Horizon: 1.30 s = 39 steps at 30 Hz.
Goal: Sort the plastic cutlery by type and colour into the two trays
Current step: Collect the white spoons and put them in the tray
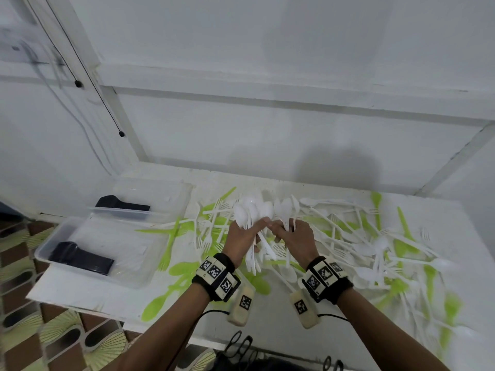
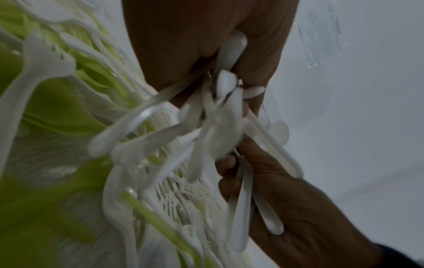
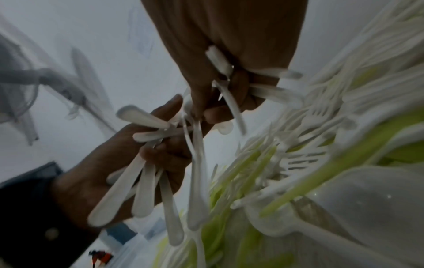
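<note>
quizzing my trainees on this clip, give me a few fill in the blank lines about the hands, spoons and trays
1. Both hands hold bunches of ____ spoons: the left hand and the right hand.
2. The loose cutlery on the table is white or ____.
3. The near tray and the far tray each hold a stack of ____ cutlery.

Missing words: white; green; black

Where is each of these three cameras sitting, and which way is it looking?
Head: worn on the head, looking forward and down at the table, two trays and both forearms; each hand grips white spoons.
Left wrist: looks along the left hand at its spoon bundle; the right hand enters from below.
Right wrist: looks along the right hand; the left hand holds spoon handles.
Shared: both wrist views show both hands and the green and white cutlery pile.
</note>
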Each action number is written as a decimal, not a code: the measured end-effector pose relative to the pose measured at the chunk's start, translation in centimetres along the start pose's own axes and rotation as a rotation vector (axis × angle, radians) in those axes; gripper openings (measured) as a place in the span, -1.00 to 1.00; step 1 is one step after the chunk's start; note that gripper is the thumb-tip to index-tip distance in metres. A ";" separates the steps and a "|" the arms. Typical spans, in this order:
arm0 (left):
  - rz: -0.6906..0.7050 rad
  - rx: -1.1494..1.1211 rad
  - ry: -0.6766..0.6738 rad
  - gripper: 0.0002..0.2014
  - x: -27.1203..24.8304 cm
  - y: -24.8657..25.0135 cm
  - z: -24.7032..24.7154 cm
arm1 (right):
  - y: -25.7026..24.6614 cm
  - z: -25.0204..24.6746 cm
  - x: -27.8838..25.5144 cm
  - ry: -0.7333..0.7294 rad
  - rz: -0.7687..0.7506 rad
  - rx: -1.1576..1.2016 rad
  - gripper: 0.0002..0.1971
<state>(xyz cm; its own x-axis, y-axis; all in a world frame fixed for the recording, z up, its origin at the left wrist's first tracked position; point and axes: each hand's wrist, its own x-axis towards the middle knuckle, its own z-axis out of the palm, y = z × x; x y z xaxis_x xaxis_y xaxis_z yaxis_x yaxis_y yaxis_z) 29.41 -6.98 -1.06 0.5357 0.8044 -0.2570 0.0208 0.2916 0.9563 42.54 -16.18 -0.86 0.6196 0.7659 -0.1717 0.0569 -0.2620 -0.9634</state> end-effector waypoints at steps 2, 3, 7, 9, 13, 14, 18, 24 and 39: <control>0.038 0.062 -0.021 -0.67 -0.2 0.2 0.3 | -0.1 0.0 -0.4 -0.031 -0.040 -0.078 -0.72; 0.047 0.084 -0.003 -0.64 -0.2 0.3 0.5 | -0.3 0.0 -0.6 -0.051 -0.063 -0.116 -0.71; 0.073 0.138 0.092 -0.69 0.3 0.2 1.0 | -0.6 -0.4 -1.2 -0.124 -0.167 -0.184 -0.78; 0.053 0.123 0.103 -0.76 0.5 0.0 1.1 | -0.6 -0.8 -1.0 -0.134 -0.225 -0.218 -0.82; -0.002 0.110 0.047 -0.80 0.2 -0.3 1.6 | -0.6 -1.7 -0.7 -0.174 -0.240 -0.219 -0.89; -0.008 0.110 0.042 -0.82 0.1 -0.4 1.6 | -0.7 -1.9 -0.7 -0.191 -0.239 -0.212 -0.89; -0.039 0.026 0.069 -0.84 -0.5 -0.6 1.2 | -0.5 -2.6 -0.6 -0.272 -0.228 -0.223 -0.90; -0.013 -0.143 -0.023 -0.80 -1.7 -1.3 -0.3 | 0.0 -2.2 -0.7 -0.289 -0.175 -0.185 -0.75; 0.007 -0.032 0.086 -0.84 -0.5 -0.6 -0.9 | -1.3 0.5 -1.4 -0.174 -0.232 -0.166 -0.83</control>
<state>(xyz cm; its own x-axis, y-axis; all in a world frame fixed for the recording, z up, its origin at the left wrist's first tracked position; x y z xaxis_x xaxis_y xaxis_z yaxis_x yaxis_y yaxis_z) 28.32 -7.10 -1.58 0.4608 0.8478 -0.2625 -0.0109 0.3011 0.9535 41.22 -16.69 0.51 0.4335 0.9012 0.0018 0.3162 -0.1502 -0.9367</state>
